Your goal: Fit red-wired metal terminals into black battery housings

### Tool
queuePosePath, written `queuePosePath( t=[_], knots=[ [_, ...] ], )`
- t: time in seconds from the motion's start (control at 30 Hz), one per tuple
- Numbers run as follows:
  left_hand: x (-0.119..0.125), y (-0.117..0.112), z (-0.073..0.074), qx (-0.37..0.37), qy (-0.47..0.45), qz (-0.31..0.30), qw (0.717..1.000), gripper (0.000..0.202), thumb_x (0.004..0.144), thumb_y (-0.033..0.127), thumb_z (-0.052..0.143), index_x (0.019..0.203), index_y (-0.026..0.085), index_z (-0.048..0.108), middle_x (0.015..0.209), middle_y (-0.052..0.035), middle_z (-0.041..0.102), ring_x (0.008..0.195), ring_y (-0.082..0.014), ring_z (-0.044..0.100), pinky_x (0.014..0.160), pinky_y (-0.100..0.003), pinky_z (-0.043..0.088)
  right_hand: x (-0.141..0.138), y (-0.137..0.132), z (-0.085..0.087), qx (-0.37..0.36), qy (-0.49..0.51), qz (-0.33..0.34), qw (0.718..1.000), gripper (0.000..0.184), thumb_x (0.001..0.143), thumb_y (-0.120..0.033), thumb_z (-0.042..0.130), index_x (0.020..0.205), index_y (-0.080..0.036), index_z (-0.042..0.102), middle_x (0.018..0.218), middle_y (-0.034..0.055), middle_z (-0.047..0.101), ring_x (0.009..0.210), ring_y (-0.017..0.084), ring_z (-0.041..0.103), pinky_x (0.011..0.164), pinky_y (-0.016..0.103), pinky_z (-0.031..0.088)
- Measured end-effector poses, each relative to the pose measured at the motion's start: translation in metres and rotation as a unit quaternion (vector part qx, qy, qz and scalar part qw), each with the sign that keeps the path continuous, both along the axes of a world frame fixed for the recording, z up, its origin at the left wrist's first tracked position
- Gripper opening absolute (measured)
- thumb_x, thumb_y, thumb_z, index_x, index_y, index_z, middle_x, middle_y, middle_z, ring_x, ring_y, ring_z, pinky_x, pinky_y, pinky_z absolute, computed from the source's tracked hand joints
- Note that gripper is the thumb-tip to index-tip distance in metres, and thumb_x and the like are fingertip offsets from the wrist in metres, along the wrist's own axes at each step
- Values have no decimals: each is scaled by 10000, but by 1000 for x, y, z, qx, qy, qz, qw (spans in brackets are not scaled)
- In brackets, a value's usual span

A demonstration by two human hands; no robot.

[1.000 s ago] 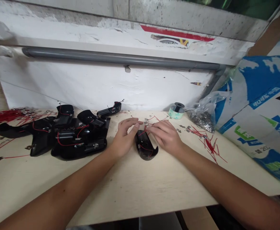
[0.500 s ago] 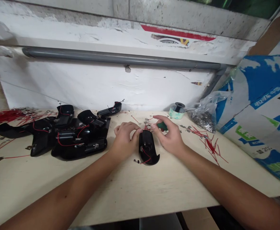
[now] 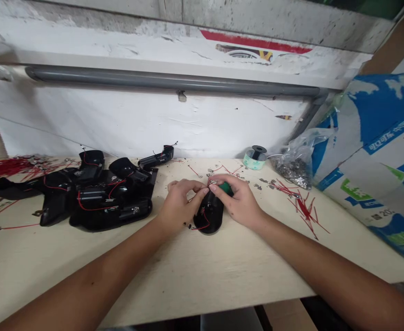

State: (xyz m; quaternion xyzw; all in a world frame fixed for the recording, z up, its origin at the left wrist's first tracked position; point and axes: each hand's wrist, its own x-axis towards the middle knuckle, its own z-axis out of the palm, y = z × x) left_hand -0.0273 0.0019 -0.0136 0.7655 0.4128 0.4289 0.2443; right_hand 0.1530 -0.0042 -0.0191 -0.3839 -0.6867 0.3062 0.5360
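Note:
A black plastic housing (image 3: pixel 209 216) lies on the table between my hands, with a red wire running inside it. My left hand (image 3: pixel 181 200) is closed in a pinch at the housing's far end; what its fingertips hold is too small to make out. My right hand (image 3: pixel 239 200) is closed around a green-handled tool (image 3: pixel 227 188), whose working end is hidden. Thumb and forefinger of that hand also meet at a small shiny metal piece (image 3: pixel 213 182) above the housing's far end, close to the left fingertips.
More black housings (image 3: pixel 112 197) with red wires are heaped at left, near a pile of red wires (image 3: pixel 5 168). At back right stand a tape roll (image 3: pixel 254 161) and a plastic bag of metal pieces (image 3: pixel 293 170). Loose red wires (image 3: pixel 305 209) lie beside a blue-and-white box (image 3: pixel 378 161).
My right hand has moved left and its fingers have closed in toward the left fingertips, bringing a small metal piece over the housing's far end. The housing has shifted slightly left.

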Motion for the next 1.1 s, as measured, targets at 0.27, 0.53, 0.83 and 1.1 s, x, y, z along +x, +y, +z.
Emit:
queuePosePath(
  t=[0.27, 0.53, 0.83, 1.1],
  knots=[
    [1, 2, -7, -47, -14, -26, 998, 204, 884, 295, 559, 797, 178, 702, 756, -16, 671, 722, -150, 577, 701, -274, 439, 6, 9, -3, -55, 57, 44, 996, 174, 929, -339, 604, 1037, -206, 635, 878, 20, 609, 754, 148, 543, 725, 293, 446],
    [2, 0, -2, -59, -27, -47, 997, 180, 850, 251, 589, 736, 154, 690, 656, 7, 611, 624, -107, 476, 609, -239, 379, -3, 2, 2, -70, 26, 36, 997, 196, 891, -375, 662, 922, -186, 621, 837, 19, 627, 777, 156, 566, 718, 281, 452],
    [0, -1, -1, -29, -24, -48, 998, 172, 840, 196, 572, 742, 164, 709, 685, 3, 647, 633, -106, 471, 623, -242, 382, -1, 2, 3, -105, 14, 79, 991, 230, 927, -411, 615, 905, -183, 592, 778, 6, 633, 726, 143, 583, 691, 268, 459],
    [-2, 0, 0, -57, -20, -83, 995, 228, 860, 191, 537, 714, 165, 711, 684, 0, 665, 625, -109, 486, 597, -243, 367, -2, -1, 10, -138, 8, 143, 980, 261, 889, -421, 668, 814, -173, 643, 746, 18, 657, 713, 141, 616, 701, 266, 487]
  ],
)
